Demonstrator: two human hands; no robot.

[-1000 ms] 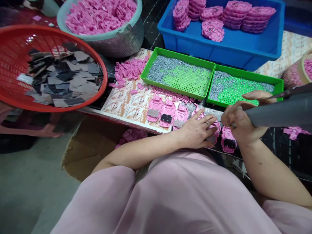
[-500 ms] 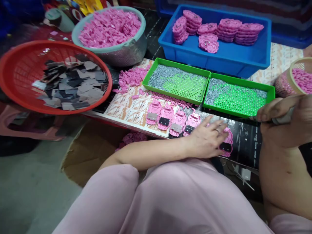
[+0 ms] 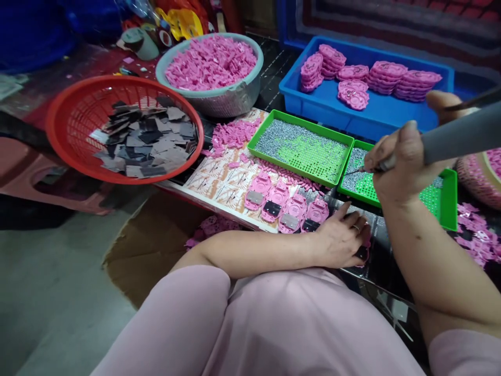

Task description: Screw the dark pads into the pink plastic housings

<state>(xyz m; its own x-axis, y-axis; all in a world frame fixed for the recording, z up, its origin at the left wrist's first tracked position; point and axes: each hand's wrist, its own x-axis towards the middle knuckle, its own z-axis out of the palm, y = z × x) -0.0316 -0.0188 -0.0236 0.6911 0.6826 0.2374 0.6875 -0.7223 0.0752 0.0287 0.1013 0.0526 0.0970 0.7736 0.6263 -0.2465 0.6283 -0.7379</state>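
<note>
Over a green tray (image 3: 451, 204) of screws (image 3: 355, 158), right hand (image 3: 405, 167) grips driver (image 3: 464, 134), left hand (image 3: 341, 239) spread over casings (image 3: 316, 211).

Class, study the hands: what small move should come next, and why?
Probably lift one of the screws with the grey driver: the right hand has its tip at them in the right green tray, while the left hand rests over a pink casing.
</note>
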